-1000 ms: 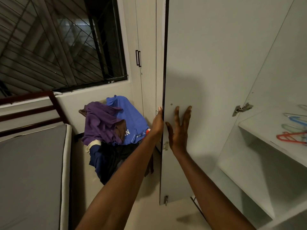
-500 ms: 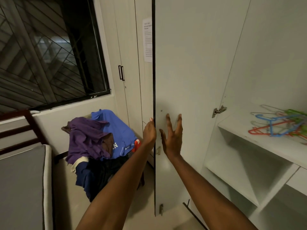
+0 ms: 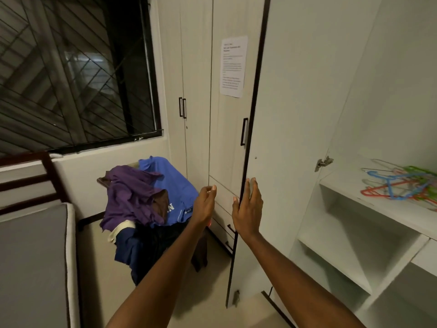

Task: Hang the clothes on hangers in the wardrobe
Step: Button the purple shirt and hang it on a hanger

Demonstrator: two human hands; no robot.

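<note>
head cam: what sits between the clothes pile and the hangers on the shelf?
Head view: both hands, left hand and right hand, plus the open wardrobe door stand between clothes pile and hangers.

The upper shelf (image 3: 378,204) inside the open wardrobe, at three o'clock, carries a tangle of hangers (image 3: 402,185): blue, red, green and bare wire ones, lying flat and overlapping. A lower shelf (image 3: 331,259) sits beneath it at four o'clock. The pale floor (image 3: 113,301) runs through the middle; at its far end, around ten o'clock, stands a heap of clothes (image 3: 146,209), purple and blue on top, dark ones below. The bed (image 3: 33,263) with its grey mattress fills eight o'clock.
</note>
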